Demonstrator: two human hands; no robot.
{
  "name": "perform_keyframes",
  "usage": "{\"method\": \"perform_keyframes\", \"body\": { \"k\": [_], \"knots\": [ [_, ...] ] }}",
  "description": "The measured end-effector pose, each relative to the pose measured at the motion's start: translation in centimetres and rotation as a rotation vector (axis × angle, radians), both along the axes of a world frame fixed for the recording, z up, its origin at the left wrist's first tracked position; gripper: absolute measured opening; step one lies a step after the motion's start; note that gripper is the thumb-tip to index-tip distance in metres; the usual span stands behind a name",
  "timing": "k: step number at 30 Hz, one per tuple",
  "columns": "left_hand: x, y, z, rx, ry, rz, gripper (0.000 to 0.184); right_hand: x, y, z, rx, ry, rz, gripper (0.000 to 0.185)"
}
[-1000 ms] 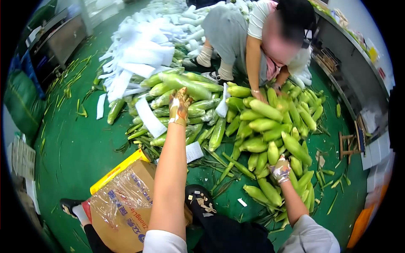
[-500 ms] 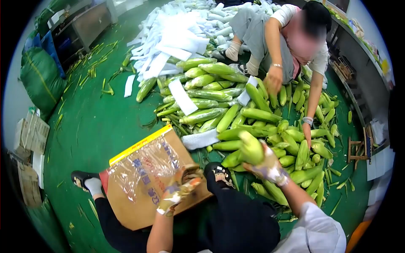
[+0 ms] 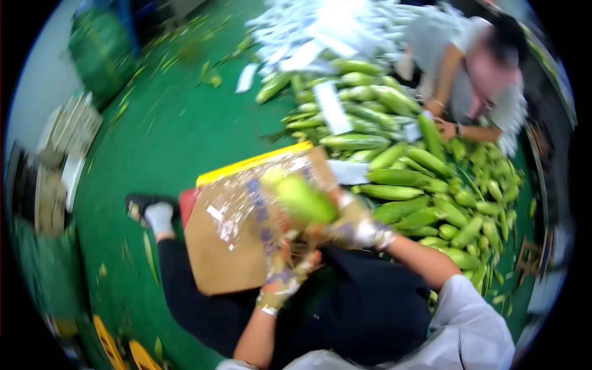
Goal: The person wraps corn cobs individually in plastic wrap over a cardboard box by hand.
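Corn (image 3: pixel 305 198) hovers before a box (image 3: pixel 216 262) with unreadable blue lettering (image 3: pixel 260 213).

Box (image 3: pixel 231 253) lies centre-left, ear of corn (image 3: pixel 305 198) before its right part, corn heap (image 3: pixel 401 177) upper centre to right, sleeves (image 3: pixel 339 37) behind at top, co-worker (image 3: pixel 453 71) upper right, sack (image 3: pixel 102 52) upper left.

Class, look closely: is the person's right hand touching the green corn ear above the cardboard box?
Touching. In the head view, the right hand has its fingers against the lower end of the green corn ear, though both are blurred.
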State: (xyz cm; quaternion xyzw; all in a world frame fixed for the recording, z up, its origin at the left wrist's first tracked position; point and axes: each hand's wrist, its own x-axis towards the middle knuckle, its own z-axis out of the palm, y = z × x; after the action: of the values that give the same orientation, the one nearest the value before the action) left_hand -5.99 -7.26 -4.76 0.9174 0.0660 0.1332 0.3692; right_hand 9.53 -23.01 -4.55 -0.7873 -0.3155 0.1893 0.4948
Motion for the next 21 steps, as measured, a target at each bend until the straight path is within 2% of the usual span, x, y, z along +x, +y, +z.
{"method": "perform_keyframes", "body": {
  "k": [1,2,4,6,7,8,10,11,13,14,16,17,18,19,21],
  "knots": [
    [-1.6,2.1,-3.0,-0.420,0.054,0.147,0.043,1.1,-0.2,0.7,-0.177,-0.107,-0.194,0.050],
    [-2.3,4.5,-0.9,-0.296,0.094,0.298,0.043,2.1,1.0,1.5,0.296,0.144,-0.304,0.045],
    [-3.9,10.7,-0.8,0.061,0.151,0.514,0.046,5.8,1.7,-1.3,0.487,0.144,-0.388,0.047],
    [-5.0,13.6,-1.7,0.345,0.284,0.557,0.051,5.6,5.3,1.4,0.360,-0.002,-0.229,0.052],
    [-4.5,13.9,-2.2,0.411,0.391,0.487,0.057,5.7,7.7,0.7,0.227,-0.227,-0.097,0.055],
    [-3.4,13.6,-2.9,0.441,0.452,0.377,0.053,5.5,9.8,0.1,0.090,-0.459,0.028,0.059],
    [-1.4,12.6,-2.5,0.495,0.439,0.307,0.049,3.5,13.5,0.5,-0.177,-0.467,0.153,0.062],
    [-1.1,12.7,-3.1,0.494,0.444,0.307,0.049,3.5,14.7,-0.3,-0.174,-0.480,0.199,0.061],
    [-1.0,13.7,-5.6,0.446,0.637,0.263,0.035,3.2,15.7,-2.0,-0.163,-0.484,0.243,0.061],
    [-1.8,14.3,-6.7,0.448,0.638,0.267,0.035,3.2,15.7,-2.4,-0.219,-0.505,0.283,0.060],
    [-4.7,15.1,-7.6,0.794,0.249,0.119,0.026,3.0,14.8,-3.1,-0.284,-0.525,0.335,0.059],
    [-5.4,15.8,-7.1,0.383,0.381,0.262,0.020,2.9,14.1,-3.4,-0.267,-0.530,0.370,0.059],
    [-6.2,15.8,-5.4,0.355,0.265,0.407,0.018,2.9,13.3,-3.8,-0.249,-0.535,0.400,0.059],
    [-7.0,17.4,-4.5,-0.478,0.221,0.394,0.016,3.0,12.7,-4.1,-0.183,-0.584,0.463,0.060],
    [-6.3,19.2,-4.6,-1.312,0.155,0.326,0.015,2.7,12.4,-3.6,-0.233,-0.566,0.496,0.060]
  ]
}}
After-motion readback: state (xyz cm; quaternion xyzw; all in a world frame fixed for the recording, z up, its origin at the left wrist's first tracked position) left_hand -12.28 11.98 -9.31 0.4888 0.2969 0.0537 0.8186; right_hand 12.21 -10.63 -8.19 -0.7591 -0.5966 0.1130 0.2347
